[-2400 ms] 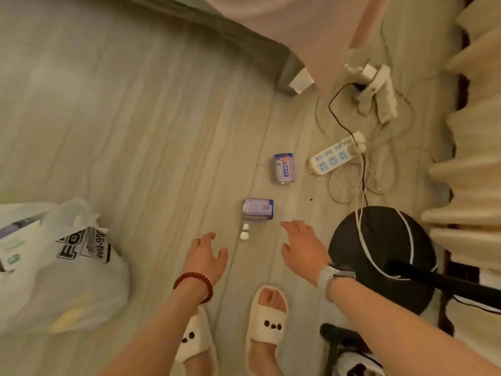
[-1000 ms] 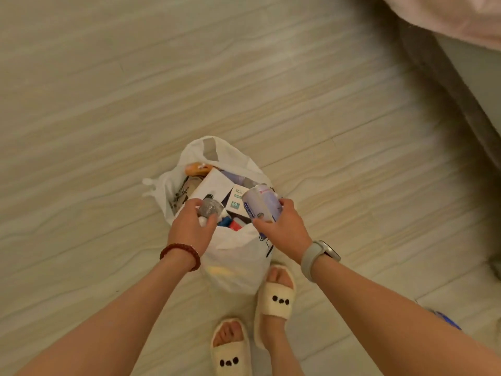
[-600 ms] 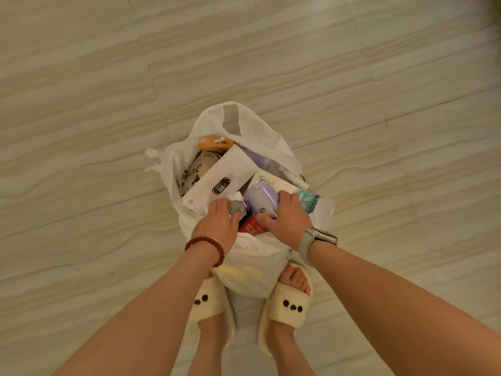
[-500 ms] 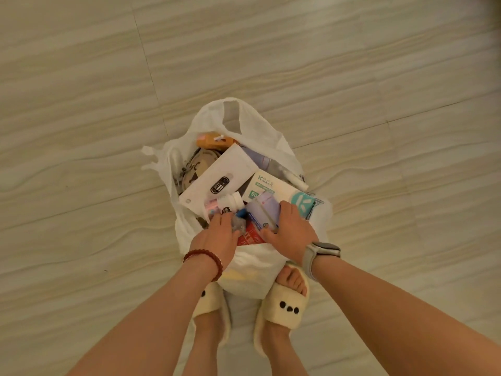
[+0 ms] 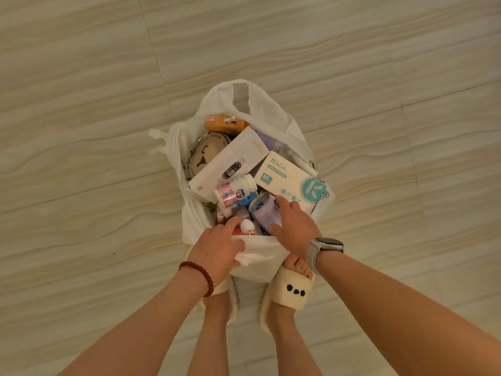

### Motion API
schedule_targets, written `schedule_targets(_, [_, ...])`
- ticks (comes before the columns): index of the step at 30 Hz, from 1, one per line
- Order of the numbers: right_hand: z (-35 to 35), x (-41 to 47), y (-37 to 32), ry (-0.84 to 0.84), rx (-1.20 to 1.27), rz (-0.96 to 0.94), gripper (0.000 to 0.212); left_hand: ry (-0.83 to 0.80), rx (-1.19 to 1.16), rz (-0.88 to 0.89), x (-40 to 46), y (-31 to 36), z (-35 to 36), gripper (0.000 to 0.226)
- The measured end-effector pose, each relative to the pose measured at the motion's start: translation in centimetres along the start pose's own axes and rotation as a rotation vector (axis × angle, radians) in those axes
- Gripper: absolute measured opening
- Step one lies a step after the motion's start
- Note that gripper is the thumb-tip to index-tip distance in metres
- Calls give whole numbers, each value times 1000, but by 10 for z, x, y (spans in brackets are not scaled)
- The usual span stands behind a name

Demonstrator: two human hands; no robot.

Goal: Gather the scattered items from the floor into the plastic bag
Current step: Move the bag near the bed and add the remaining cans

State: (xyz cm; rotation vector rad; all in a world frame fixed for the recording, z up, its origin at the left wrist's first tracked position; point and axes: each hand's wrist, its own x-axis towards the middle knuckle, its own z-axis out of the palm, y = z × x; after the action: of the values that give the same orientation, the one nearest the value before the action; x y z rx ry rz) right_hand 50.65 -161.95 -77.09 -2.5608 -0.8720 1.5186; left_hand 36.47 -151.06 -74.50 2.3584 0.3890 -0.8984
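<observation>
Standing on the floor (image 5: 81, 104), the bag (image 5: 273, 118) is open and full, right in front of two slippers (image 5: 294, 291). The can (image 5: 264, 213) lies inside it, near the front. The right hand (image 5: 294, 226) rests on the can with straight, loose fingers and does not squeeze it. The left hand (image 5: 218, 249) reaches over the front edge, its fingers straight, touching a small white ball (image 5: 246, 226) and holding nothing. A white bottle (image 5: 235, 189) and two boxes (image 5: 287, 176) sit in the bag too.
</observation>
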Motion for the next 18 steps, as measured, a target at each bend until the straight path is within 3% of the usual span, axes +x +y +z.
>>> schedule_targets(4, [-3,-6,13,-18,-3,-32,43,98,-188,-10,-3,-2,-6,19])
schedule_targets(6, [-4,-17,23,16,-87,-148,39,118,-307,-122,-8,-1,-13,24])
schedule_targets(8, [-4,-28,32,47,-288,-309,38,164,-347,-127,-16,-4,-19,24])
schedule_targets(10, [-7,-36,39,51,-422,-383,37,209,-362,-96,-28,-6,-27,23])
schedule_targets(13, [-32,-45,34,-35,-403,-328,35,230,-334,-17,-45,-6,-39,23])
schedule_targets(16, [-56,-58,28,90,-418,-421,9,292,-268,60,-58,0,-63,19])
schedule_targets(18, [-62,-75,23,167,-442,-467,11,333,-229,76,-67,0,-80,19])
